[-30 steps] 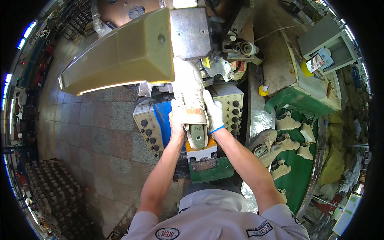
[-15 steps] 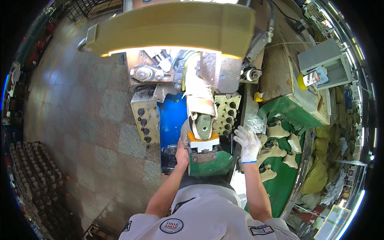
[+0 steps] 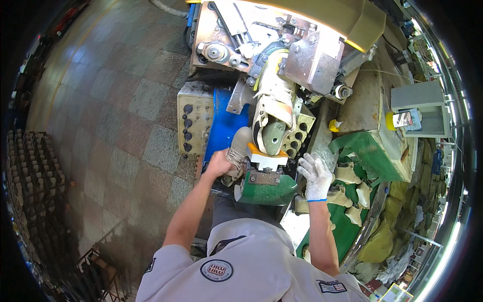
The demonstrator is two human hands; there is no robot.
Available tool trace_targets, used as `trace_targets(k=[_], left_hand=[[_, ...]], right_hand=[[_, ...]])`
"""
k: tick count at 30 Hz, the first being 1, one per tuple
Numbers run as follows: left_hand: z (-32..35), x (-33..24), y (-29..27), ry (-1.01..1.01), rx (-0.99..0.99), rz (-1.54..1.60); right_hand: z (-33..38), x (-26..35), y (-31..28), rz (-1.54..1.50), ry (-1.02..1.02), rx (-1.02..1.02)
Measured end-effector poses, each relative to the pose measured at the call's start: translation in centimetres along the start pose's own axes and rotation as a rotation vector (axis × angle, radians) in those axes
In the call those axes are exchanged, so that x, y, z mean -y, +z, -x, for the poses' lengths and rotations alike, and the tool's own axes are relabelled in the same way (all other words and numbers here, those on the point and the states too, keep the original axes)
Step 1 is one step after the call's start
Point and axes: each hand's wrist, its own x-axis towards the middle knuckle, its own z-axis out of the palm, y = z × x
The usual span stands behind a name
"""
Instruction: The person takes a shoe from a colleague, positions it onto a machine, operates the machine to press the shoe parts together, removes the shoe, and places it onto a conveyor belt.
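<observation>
A beige lace-up shoe hangs toe up on the left of the machine, and my bare left hand is closed round its side. Right of it, a pale shoe upper sits on a green last, its toe end up in the machine's bright clamp area. An orange-and-white support lies under the last's heel. Beside the support, my white-gloved right hand holds nothing, its fingers spread. Several beige shoe uppers lie next to that hand.
The machine's metal jaws and yellow hood stand ahead. Knob panels flank the blue machine body. A green-lined bench is at the right. A rack of shoe-shaped pieces stands far left.
My left hand has moved left from beside the support, and the lace-up shoe it grips shows more fully. My right hand stays open. The whole view has shifted and tilted.
</observation>
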Motion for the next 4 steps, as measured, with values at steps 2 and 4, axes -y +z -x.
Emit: trace_targets(k=[2,4], left_hand=[[0.4,-0.4,-1.8,-0.024,0.129,0.226],[0.6,0.2,-2.9,-0.059,0.14,0.099]], right_hand=[[0.0,0.0,-0.9,-0.046,0.024,0.025],[-0.5,-0.3,-2.2,-0.103,0.051,0.077]])
